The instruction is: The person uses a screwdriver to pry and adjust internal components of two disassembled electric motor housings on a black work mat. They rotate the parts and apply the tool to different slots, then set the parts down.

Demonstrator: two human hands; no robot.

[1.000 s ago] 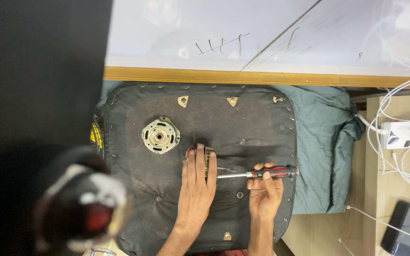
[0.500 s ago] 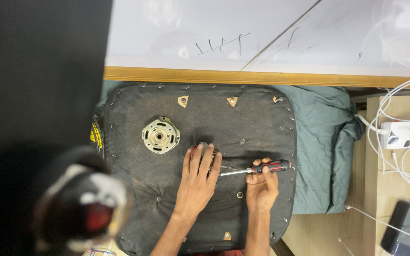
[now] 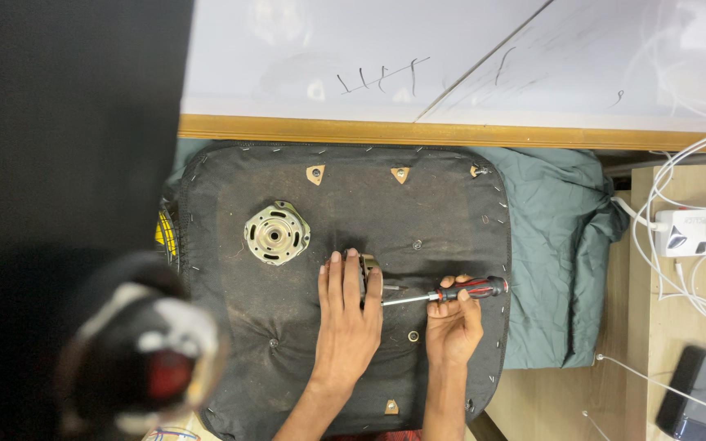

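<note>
A black fabric-covered seat base (image 3: 288,343), stapled round its rim, fills the centre of the frame over green cloth (image 3: 557,245). The left hand (image 3: 351,322) lies flat, fingers spread, pinning a small metal part (image 3: 367,265). The right hand (image 3: 451,327) is clenched around a red-and-black screwdriver (image 3: 451,292), tip at that part (keep the shaft level, press firmly). A ribbed round motor housing (image 3: 276,233) sits left of centre.

My left hand (image 3: 349,322) lies flat over a small metal part (image 3: 367,266), only its edge showing. Screwdriver (image 3: 443,294) tip hidden behind my fingers. Blurred round object (image 3: 145,359) lower left, unreadable. Both forearms cut off at bottom edge. Dark box (image 3: 700,392) cropped at right corner.
</note>
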